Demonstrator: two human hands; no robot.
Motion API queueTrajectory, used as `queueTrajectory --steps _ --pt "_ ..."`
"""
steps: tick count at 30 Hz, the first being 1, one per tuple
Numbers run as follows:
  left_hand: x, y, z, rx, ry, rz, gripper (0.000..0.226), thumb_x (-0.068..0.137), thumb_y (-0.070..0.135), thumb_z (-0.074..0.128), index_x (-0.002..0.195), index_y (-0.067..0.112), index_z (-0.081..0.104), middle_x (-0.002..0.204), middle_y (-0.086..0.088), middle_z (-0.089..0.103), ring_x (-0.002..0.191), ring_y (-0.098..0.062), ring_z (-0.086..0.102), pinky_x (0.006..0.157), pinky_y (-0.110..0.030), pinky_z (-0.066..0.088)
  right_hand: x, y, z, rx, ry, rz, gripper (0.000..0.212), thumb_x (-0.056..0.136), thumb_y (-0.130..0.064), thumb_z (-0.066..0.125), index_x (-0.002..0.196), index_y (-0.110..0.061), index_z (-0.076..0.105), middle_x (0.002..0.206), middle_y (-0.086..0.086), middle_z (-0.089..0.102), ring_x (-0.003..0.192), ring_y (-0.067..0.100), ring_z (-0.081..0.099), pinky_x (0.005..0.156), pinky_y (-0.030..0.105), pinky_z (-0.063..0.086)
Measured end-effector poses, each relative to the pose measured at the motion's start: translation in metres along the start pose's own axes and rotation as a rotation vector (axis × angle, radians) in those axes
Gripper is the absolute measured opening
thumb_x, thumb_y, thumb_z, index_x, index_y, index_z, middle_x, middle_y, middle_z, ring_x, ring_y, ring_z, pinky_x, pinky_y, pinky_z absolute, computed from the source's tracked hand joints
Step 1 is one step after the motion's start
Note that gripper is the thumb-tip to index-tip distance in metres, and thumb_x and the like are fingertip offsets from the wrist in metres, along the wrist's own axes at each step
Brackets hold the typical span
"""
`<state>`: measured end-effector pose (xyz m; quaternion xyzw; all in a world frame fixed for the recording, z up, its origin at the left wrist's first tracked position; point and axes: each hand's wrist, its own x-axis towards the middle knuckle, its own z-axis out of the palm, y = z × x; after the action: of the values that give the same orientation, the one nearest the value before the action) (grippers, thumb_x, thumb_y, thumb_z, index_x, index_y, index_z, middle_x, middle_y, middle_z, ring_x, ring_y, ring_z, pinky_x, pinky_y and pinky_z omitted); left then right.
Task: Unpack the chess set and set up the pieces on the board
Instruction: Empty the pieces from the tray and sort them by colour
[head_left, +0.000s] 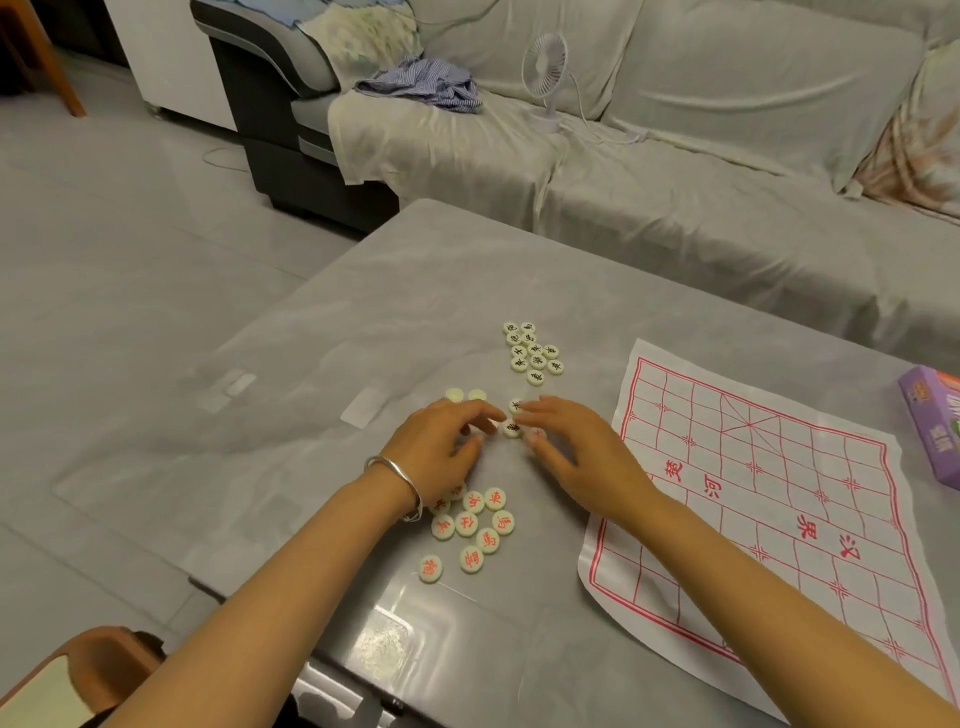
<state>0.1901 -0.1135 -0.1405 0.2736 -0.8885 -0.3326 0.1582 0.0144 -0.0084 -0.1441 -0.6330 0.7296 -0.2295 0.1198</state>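
On the grey table (322, 332), saw one left hand (441, 447), bangle (397, 480) at the wrist, fingers curled downward; could not tell whether pinched on anything. Counted two blank-faced discs (454, 395) just beyond it, about ten red-lettered pieces (466, 524) by its wrist, eleven black-lettered pieces (537, 360) farther off. Found the right hand (571, 449) close alongside, fingers spread over two further discs (511, 428). Noted one cloth board (779, 519) right of them all, printed 楚河 and 汉界 in red; one purple box (932, 426) beyond, lettering unreadable.
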Motion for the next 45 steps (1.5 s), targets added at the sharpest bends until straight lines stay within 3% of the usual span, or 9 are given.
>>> queueTrajectory --steps 6,9,15,18,22,24,33,38,45 --pt "0.003 -0.007 -0.002 0.089 0.176 0.025 0.029 0.092 0.02 0.051 0.12 0.023 0.056 0.122 0.002 0.056 0.111 -0.017 0.048 0.094 -0.031 0.039 -0.013 0.004 0.006 -0.173 -0.277 -0.054 0.061 0.092 -0.059 0.004 0.148 -0.035 0.01 0.156 -0.017 0.002 0.143 0.0 -0.004 0.115 0.027 -0.009" --pt "0.004 -0.011 -0.006 0.103 0.215 -0.025 0.029 0.093 0.027 0.049 0.122 0.024 0.055 0.124 0.003 0.055 0.116 -0.017 0.046 0.097 -0.03 0.036 0.003 0.001 0.004 -0.171 -0.3 0.045 0.054 0.098 -0.05 0.009 0.149 -0.031 0.005 0.157 -0.014 -0.002 0.143 0.004 -0.007 0.116 0.032 -0.01" --pt "0.006 -0.019 -0.011 0.169 0.021 -0.14 0.046 0.097 0.033 0.039 0.141 0.022 0.034 0.148 0.003 0.033 0.136 -0.016 0.027 0.11 -0.03 0.023 0.047 0.007 -0.002 -0.033 -0.285 0.179 0.05 0.101 -0.039 0.013 0.149 -0.024 0.012 0.158 -0.006 0.003 0.145 0.009 -0.004 0.117 0.035 -0.006" --pt "0.007 -0.026 -0.014 0.106 -0.01 -0.19 0.046 0.098 0.027 0.038 0.142 0.023 0.031 0.145 -0.001 0.037 0.134 -0.019 0.031 0.108 -0.031 0.027 0.048 0.005 0.001 -0.044 -0.193 0.124 0.048 0.101 -0.038 0.023 0.147 -0.024 0.023 0.157 -0.005 0.012 0.145 0.011 0.003 0.118 0.036 -0.004" --pt "0.012 -0.036 -0.017 0.007 0.008 -0.216 0.047 0.095 0.023 0.045 0.14 0.027 0.035 0.141 -0.004 0.043 0.131 -0.021 0.038 0.108 -0.034 0.033 0.034 -0.008 0.01 -0.01 -0.033 -0.022 0.045 0.093 -0.043 0.049 0.133 -0.025 0.049 0.137 -0.005 0.05 0.126 0.013 0.042 0.109 0.036 0.03" --pt "0.015 -0.036 -0.016 -0.006 -0.007 -0.206 0.048 0.094 0.024 0.048 0.14 0.029 0.036 0.141 -0.004 0.043 0.131 -0.021 0.038 0.107 -0.032 0.032 0.034 -0.013 0.017 -0.032 -0.019 -0.033 0.045 0.088 -0.044 0.057 0.129 -0.024 0.052 0.126 -0.004 0.056 0.115 0.013 0.048 0.097 0.027 0.034" --pt "0.02 -0.034 -0.015 0.081 0.099 -0.132 0.016 0.08 0.033 0.068 0.096 0.029 0.065 0.095 0.008 0.061 0.093 -0.012 0.051 0.078 -0.026 0.045 0.038 -0.02 0.019 0.093 0.14 0.063 0.021 0.084 -0.032 0.067 0.102 -0.022 0.066 0.094 -0.008 0.064 0.087 0.01 0.056 0.083 0.03 0.047" --pt "0.02 -0.033 -0.019 0.002 0.139 -0.11 0.013 0.087 0.028 0.061 0.094 0.02 0.068 0.081 0.006 0.061 0.07 -0.003 0.049 0.065 -0.016 0.04 0.041 -0.015 0.015 0.145 0.141 0.137 0.013 0.091 -0.025 0.058 0.099 -0.019 0.067 0.091 -0.005 0.064 0.084 0.009 0.055 0.076 0.026 0.048" --pt "0.017 -0.041 -0.017 0.019 0.169 -0.16 0.008 0.086 0.032 0.062 0.09 0.027 0.066 0.084 0.007 0.056 0.078 -0.01 0.048 0.07 -0.022 0.039 0.052 -0.019 0.02 0.121 0.161 0.115 0.021 0.086 -0.033 0.064 0.105 -0.023 0.066 0.099 -0.01 0.058 0.088 0.007 0.051 0.076 0.023 0.041"
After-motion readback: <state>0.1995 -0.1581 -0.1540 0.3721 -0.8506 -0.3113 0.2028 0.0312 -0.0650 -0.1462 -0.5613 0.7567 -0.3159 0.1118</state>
